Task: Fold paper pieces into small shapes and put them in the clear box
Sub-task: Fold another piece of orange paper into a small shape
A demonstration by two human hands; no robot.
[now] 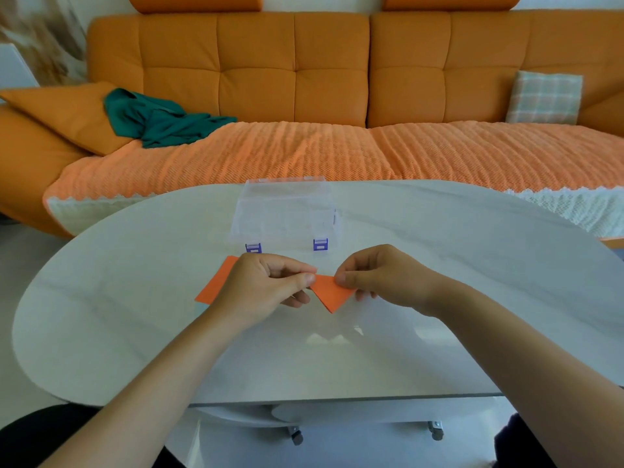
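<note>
- Head view: a person's two bare forearms reach forward over a pale oval desk (135, 298), and both hands meet near its middle.
- Left hand (266, 285): thumb and curled fingers pinch the left upper corner of an orange paper (332, 293). The thumb lies on top, with the fingertips beneath.
- Right hand (381, 278): thumb and forefinger pinch the paper's right upper corner, and the other fingers curl behind it.
- Paper: stretched between the two hands and raised off the desk. Its visible part is a triangle whose point hangs down toward the person.
- Sheet (216, 282): a second orange piece, flat on the desk beneath the left hand. The hand hides its right part, and its bare part reaches out to that hand's left.
- Box (287, 211): clear plastic, on the desk just beyond the hands and apart from them, roughly opposite the gap between them. Two purple latches (320, 244) sit on the side nearest the hands. Whether anything lies inside cannot be told.
- Sofa (256, 69): orange, well beyond the hands and past the desk's far edge, with a ribbed orange throw (337, 150) over its seat.
- Cloth (162, 119): dark green, crumpled on the sofa far beyond and to the left of the left hand, against an orange pillow (64, 109).
- Cushion (545, 96): pale and checked, at the sofa's back, far beyond and to the right of the right hand.
</note>
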